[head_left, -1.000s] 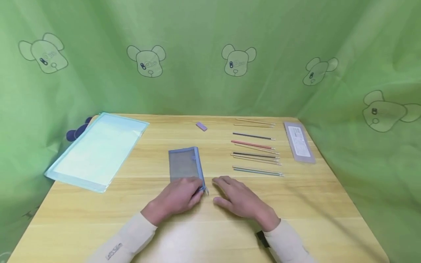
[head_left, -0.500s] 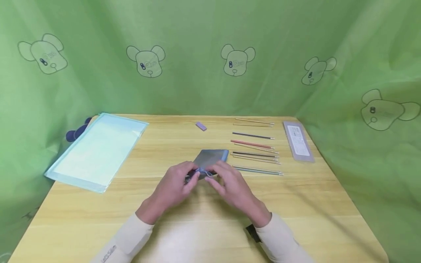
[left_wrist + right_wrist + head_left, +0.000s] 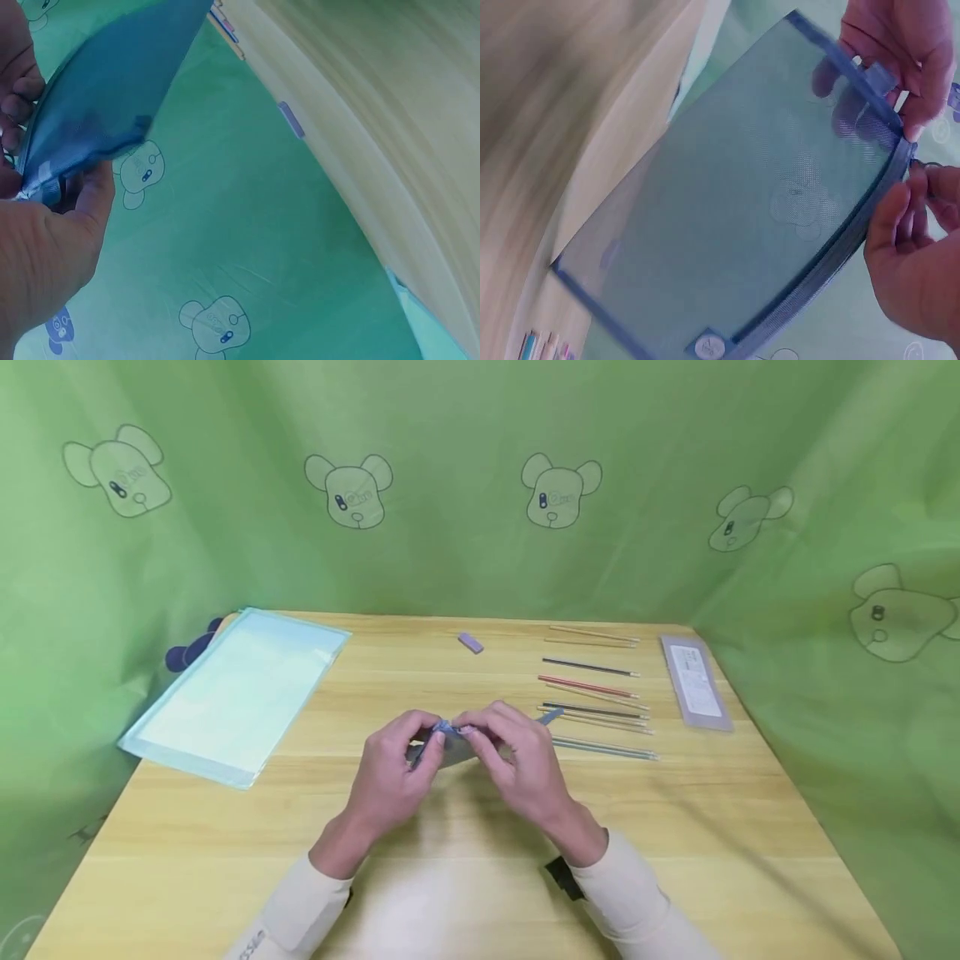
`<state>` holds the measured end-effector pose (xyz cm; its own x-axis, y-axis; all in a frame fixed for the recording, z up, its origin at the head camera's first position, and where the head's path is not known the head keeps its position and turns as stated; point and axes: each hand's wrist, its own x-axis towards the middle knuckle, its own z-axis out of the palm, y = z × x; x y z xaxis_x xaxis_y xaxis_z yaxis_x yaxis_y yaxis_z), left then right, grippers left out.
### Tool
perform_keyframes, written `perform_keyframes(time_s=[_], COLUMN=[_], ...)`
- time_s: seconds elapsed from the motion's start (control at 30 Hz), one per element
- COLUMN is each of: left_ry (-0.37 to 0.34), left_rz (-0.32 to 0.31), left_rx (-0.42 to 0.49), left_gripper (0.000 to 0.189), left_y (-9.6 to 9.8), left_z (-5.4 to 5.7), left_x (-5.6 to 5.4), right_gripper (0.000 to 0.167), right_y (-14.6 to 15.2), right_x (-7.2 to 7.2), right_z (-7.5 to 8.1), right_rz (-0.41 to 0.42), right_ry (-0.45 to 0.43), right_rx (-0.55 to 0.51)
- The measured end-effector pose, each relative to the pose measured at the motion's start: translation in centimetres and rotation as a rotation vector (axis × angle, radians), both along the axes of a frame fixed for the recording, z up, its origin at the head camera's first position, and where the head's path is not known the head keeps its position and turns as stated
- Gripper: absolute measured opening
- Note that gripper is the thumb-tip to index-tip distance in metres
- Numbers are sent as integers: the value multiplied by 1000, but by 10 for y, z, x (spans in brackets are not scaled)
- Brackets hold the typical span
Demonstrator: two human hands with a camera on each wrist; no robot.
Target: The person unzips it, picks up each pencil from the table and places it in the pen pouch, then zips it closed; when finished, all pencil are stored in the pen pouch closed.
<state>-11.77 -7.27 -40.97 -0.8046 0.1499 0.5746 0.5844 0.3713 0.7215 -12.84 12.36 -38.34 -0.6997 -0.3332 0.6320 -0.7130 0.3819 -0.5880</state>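
A translucent blue mesh zipper pouch (image 3: 454,752) is held up in front of me between both hands. In the head view my left hand (image 3: 388,777) pinches its corner by the zipper end. My right hand (image 3: 529,770) has thumb and fingers at the same corner, close against the left fingertips. The right wrist view shows the pouch (image 3: 720,187) spread wide, its dark zipper running down to a round white tag (image 3: 709,346). There the right fingers pinch a small zipper pull (image 3: 931,164). Through the mesh only the background shows.
Several pencils (image 3: 588,685) lie in rows at the right, beside a flat clear case (image 3: 716,714) with a white label. A purple eraser (image 3: 470,643) lies at the back. A light blue document folder (image 3: 240,689) covers the left side of the wooden table (image 3: 442,893).
The left hand has lifted the pouch off the table and turned it. The right hand, empty before, has come in and taken hold at the zipper end. The head view has shifted slightly.
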Motion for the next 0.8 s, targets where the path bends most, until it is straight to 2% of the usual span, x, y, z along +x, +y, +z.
perform_keyframes(time_s=[0.17, 0.23, 0.47, 0.63, 0.8], left_ry=[-33, -34, 44, 96, 149], left_rz=[19, 27, 37, 63, 95], left_rx=[72, 88, 25, 1, -32], left_gripper=[9, 9, 14, 9, 7], left_y=[-2, -3, -5, -9, -13], left_z=[0, -3, -7, -7, -11], left_x=[2, 2, 1, 0, 1], right_gripper=[8, 6, 6, 12, 9], right_y=[0, -1, -8, -11, -10], right_x=[1, 1, 0, -2, -3], right_z=[7, 7, 8, 8, 3], right_rz=[117, 131, 30, -7, -28], right_ry=[-151, -192, -222, -236, -214], right_rx=[-33, -33, -4, -12, 4])
